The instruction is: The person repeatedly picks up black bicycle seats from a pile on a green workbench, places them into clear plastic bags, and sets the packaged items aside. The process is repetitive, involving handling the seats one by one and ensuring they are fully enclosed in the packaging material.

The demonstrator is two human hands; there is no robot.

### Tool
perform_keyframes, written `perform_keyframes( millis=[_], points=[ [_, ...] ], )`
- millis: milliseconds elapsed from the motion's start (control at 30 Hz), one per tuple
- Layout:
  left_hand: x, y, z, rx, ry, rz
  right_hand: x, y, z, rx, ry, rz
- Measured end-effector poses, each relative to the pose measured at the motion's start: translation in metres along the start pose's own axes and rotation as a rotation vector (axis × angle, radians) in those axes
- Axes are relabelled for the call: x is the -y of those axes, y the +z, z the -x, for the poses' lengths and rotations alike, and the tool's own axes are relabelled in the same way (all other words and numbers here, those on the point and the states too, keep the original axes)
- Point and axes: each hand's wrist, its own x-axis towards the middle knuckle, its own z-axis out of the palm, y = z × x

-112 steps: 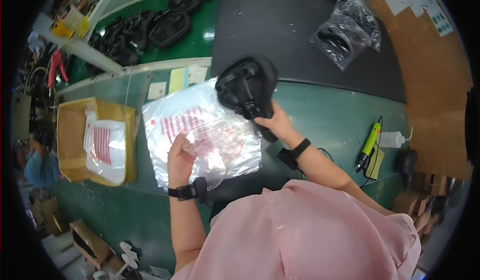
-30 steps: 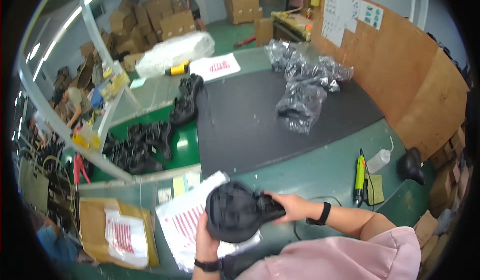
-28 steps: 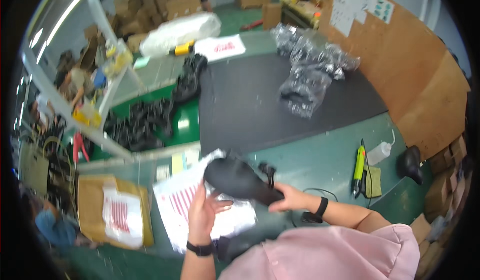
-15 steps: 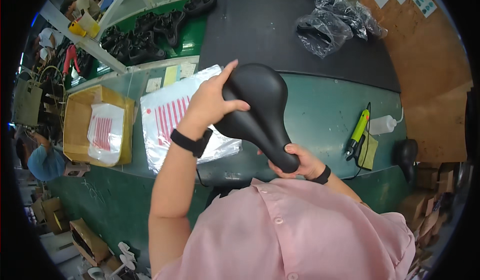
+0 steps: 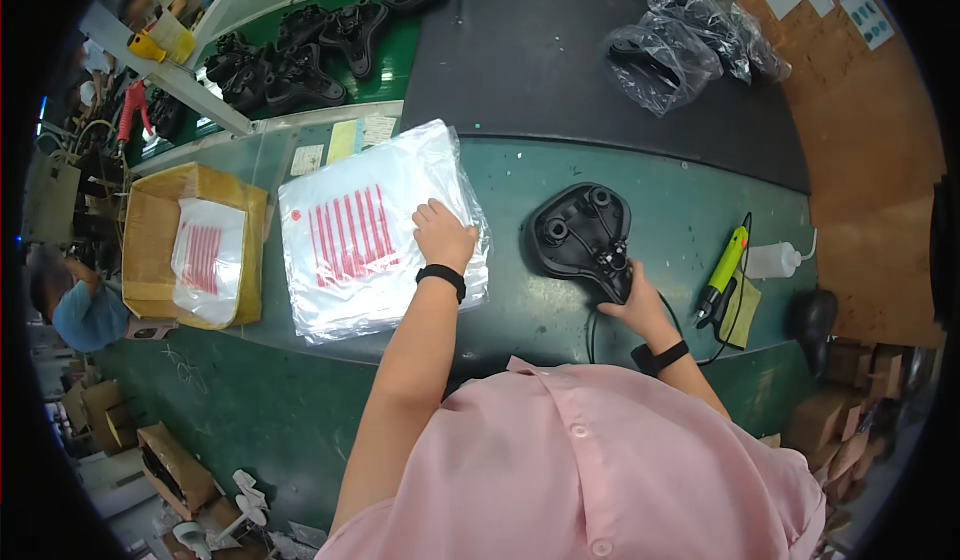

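Note:
A black bicycle saddle lies upside down on the green bench, its underside with springs and fittings facing up. My right hand grips the saddle's narrow nose, thumb on the near side. To the left, a stack of clear plastic bags with red printed stripes lies flat on the bench. My left hand rests on the right part of this stack, fingers slightly bent and thumb apart, with nothing visibly held.
A yellow box with more striped bags stands left. A dark mat bears bagged saddles at the back. At right are a green electric screwdriver, a white squeeze bottle and another saddle. Several saddles lie back left.
The saddle has been turned underside up and lowered onto the bench. My left hand has left it and moved down onto the bags; my right hand still holds its nose.

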Motion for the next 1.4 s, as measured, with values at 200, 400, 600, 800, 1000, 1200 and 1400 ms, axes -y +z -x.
perform_keyframes(
  millis=[200, 400, 600, 800, 1000, 1200, 1400],
  points=[
    [0.060, 0.030, -0.030, 0.172, -0.120, 0.594, 0.009, 0.034, -0.020, 0.289, 0.195, -0.741],
    [-0.002, -0.016, -0.027, 0.124, -0.155, 0.254, 0.028, 0.054, -0.037, 0.458, 0.464, -1.278],
    [0.039, 0.037, -0.041, 0.147, -0.124, 0.614, 0.037, 0.062, -0.044, 0.498, 0.467, -1.358],
    [0.068, -0.009, -0.030, 0.337, -0.385, 1.331, 0.057, 0.039, -0.040, 0.252, 0.273, -1.245],
    [0.095, -0.059, -0.031, 0.272, -0.249, 1.354, 0.138, 0.012, -0.066, 0.546, 0.124, -1.259],
    [0.105, -0.043, -0.029, 0.264, -0.050, 1.138, 0.230, 0.097, -0.125, 0.790, 0.018, -1.377],
    [0.127, -0.068, -0.023, 0.426, -0.379, 1.103, 0.250, 0.143, -0.150, 0.637, 0.104, -1.223]
  ],
)
